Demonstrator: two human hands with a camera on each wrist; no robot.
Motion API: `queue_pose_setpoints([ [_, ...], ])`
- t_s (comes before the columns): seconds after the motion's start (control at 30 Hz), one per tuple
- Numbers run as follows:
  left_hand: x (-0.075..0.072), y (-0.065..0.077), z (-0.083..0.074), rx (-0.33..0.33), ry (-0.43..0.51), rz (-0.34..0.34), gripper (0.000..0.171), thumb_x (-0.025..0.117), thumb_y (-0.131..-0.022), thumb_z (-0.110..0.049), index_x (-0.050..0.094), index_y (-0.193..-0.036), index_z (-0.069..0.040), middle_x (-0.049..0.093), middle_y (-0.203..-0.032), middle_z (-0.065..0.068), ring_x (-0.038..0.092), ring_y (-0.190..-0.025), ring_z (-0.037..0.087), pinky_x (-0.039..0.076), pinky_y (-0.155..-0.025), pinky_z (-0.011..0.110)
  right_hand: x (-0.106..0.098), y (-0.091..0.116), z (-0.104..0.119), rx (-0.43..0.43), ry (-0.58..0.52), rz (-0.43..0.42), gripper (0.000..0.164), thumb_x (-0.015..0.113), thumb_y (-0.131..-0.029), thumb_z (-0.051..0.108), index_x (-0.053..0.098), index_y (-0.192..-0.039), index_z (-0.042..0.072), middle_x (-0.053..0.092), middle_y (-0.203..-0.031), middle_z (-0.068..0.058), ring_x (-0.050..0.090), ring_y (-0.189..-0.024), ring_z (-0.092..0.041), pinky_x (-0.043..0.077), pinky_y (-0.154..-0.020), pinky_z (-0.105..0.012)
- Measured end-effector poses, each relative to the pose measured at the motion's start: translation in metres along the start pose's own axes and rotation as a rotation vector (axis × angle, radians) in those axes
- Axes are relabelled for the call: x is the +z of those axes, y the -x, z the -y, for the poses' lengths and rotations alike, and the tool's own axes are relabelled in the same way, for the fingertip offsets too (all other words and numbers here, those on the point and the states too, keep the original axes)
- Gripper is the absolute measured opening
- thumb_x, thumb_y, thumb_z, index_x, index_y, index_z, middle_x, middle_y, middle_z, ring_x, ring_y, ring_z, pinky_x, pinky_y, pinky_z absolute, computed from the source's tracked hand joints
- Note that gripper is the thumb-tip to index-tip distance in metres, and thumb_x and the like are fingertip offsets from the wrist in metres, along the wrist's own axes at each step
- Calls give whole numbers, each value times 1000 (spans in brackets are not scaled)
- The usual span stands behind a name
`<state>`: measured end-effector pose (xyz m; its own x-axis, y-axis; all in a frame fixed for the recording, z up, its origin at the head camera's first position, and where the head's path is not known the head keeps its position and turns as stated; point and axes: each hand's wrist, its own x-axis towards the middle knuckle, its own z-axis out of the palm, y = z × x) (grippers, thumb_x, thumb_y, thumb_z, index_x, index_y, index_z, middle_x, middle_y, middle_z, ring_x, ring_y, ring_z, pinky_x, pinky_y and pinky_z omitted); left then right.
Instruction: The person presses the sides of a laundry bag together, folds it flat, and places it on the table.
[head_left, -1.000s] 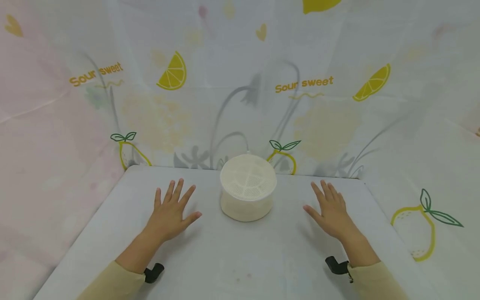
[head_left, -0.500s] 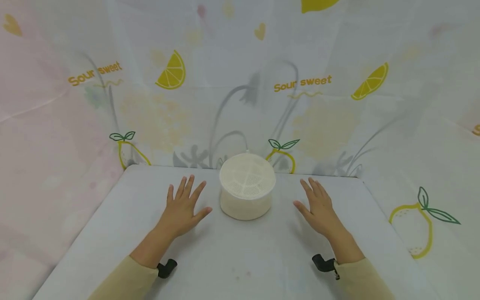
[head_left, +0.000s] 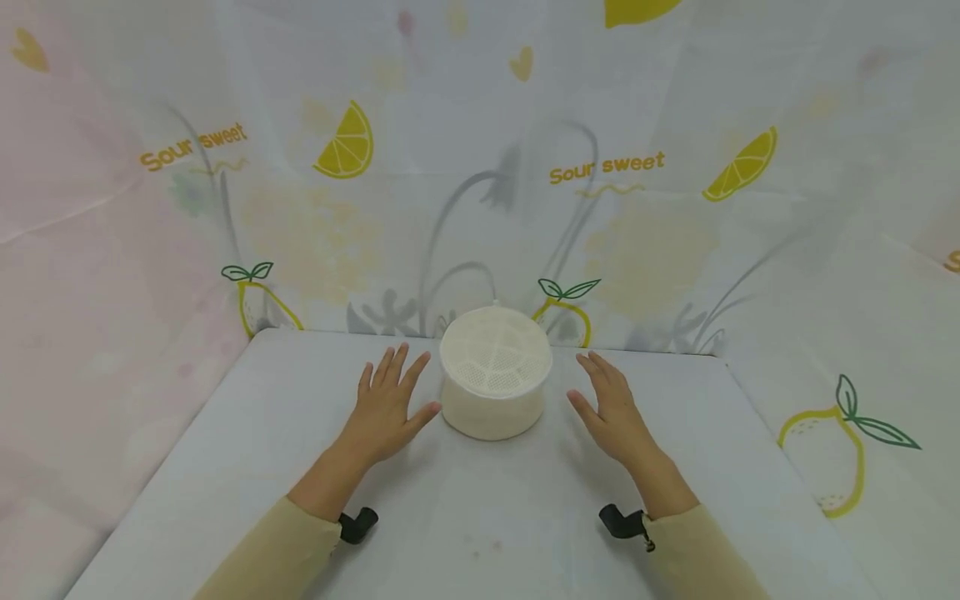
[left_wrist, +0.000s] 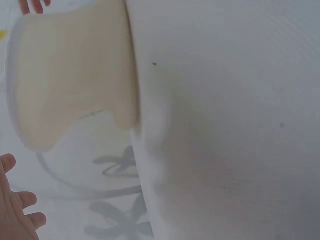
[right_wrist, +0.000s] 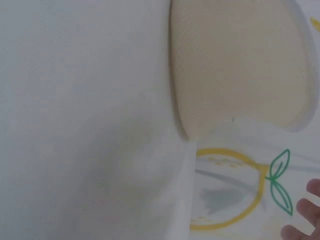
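A cream, drum-shaped mesh bag (head_left: pixel 495 367) stands upright at the back middle of the table, its round perforated top edged by a pale rim. Just left of it is my left hand (head_left: pixel 384 417), fingers spread and straight, apart from the bag. My right hand (head_left: pixel 615 421) hovers on the other side with straight fingers, a wider gap between it and the bag. In the left wrist view the bag's side (left_wrist: pixel 75 70) curves inward, and fingertips of the left hand (left_wrist: pixel 17 212) show at lower left. The right wrist view catches fingers of the right hand (right_wrist: pixel 307 215) near the bag.
A white cloth covers the table (head_left: pixel 487 517). Close behind its back edge hangs a curtain (head_left: pixel 420 225) printed with lemons and lettering, which also runs along both sides. Black wrist-camera mounts (head_left: pixel 358 526) stick out from both sleeves.
Both hands have moved inward toward the bag, the left going right and slightly forward, the right going left. The bag has stayed in place.
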<state>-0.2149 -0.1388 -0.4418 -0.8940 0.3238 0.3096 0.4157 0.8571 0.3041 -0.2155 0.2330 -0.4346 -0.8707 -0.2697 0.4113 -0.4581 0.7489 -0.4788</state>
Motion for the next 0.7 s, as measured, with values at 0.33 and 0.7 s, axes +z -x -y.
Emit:
queue_pose_setpoints([
  [0.33, 7, -15, -5, 9, 88, -43, 75, 50, -99, -56, 27, -158, -16, 19, -162, 25, 13, -150, 44, 9, -116, 66, 14, -15, 10, -2, -61, -11, 58, 54, -104, 30, 34, -154, 6, 30, -158, -23, 24, -146, -44, 25, -112, -66],
  [0.7, 18, -29, -17, 26, 155, -78, 72, 46, -101, -57, 27, -158, -17, 17, -162, 26, 16, -149, 44, 13, -116, 65, 25, -34, 19, 5, -156, -43, 56, 50, -106, 31, 36, -152, 5, 32, -158, -20, 24, -147, -41, 22, -114, -65],
])
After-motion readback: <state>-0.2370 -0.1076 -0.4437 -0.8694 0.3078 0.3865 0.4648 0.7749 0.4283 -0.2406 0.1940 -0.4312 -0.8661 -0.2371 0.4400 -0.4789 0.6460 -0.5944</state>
